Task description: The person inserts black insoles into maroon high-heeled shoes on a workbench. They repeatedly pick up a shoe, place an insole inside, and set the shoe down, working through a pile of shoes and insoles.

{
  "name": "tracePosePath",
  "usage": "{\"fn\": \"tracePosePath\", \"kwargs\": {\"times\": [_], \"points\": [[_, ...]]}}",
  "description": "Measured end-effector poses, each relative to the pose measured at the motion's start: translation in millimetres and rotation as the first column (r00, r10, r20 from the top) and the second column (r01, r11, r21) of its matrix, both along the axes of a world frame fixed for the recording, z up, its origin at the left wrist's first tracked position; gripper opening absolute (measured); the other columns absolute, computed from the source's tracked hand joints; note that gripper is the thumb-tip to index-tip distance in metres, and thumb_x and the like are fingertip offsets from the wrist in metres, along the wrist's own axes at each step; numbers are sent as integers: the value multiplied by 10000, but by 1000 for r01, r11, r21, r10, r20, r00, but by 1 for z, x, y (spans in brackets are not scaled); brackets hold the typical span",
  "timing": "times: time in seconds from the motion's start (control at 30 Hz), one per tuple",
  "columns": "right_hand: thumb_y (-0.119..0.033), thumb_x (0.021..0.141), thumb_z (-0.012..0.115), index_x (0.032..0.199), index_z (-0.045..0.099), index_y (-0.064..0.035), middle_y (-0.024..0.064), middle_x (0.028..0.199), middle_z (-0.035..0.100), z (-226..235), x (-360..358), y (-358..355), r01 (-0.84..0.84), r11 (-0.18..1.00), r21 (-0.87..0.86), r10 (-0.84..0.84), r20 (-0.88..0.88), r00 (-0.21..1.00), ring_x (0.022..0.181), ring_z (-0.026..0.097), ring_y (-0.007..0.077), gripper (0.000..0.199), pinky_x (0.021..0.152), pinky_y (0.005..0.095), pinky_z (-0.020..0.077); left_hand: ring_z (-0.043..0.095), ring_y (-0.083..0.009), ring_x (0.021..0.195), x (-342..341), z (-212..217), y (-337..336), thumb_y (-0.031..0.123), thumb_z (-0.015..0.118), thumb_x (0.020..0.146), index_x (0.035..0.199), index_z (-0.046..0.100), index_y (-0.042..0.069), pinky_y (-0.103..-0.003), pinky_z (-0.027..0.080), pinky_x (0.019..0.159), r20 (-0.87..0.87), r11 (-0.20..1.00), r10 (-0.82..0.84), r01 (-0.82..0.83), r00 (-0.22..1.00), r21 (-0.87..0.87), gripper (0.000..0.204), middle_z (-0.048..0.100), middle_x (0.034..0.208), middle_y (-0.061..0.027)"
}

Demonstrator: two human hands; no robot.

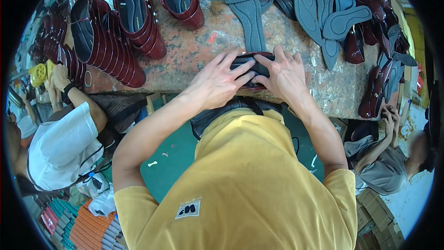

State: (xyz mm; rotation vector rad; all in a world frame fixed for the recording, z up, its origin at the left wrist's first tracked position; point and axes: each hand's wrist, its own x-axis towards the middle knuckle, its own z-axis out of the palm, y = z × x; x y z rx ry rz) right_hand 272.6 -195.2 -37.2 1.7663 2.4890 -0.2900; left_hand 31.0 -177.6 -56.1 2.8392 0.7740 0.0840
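Note:
A dark red shoe (262, 71) with a dark insole inside lies sideways at the table's near edge, right in front of me. My left hand (221, 79) grips its left part, fingers reaching over the rim into the opening. From the other side my right hand (286, 71) holds the shoe, its thumb and forefinger pressed down on the insole. Both hands cover much of the shoe's two ends. Just beyond it, a grey insole (252, 28) lies on the table with its narrow end pointing at the shoe.
Stacked dark red shoes (134, 18) crowd the worn table (185, 55) at the left. Loose grey insoles (314, 9) pile up at the back right, beside more red shoes (370, 92). A person in white (64, 148) sits at the left, another in grey (384, 171) at the right.

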Motion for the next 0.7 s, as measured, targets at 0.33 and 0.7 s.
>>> {"fn": "tracePosePath", "kwargs": {"times": [0.33,0.7], "points": [[-53,884,846,1378,677,31,79,1025,787,-19,44,-63,349,557,-754,-810,-586,28,810,755,163,528,695,323,611,512,-300,1305,4,-1,-2,316,786,875,1575,581,240,-435,456,981,-212,994,3,21,977,110,733,425,1718,29],[-58,869,695,1067,682,15,156,965,685,-33,-19,-36,175,969,172,-130,-245,961,831,743,346,211,695,461,614,389,-330,1556,-3,0,12,186,835,757,1354,727,95,-608,299,1295,29,987,-70,74,997,-146,614,376,1741,-48]]}}
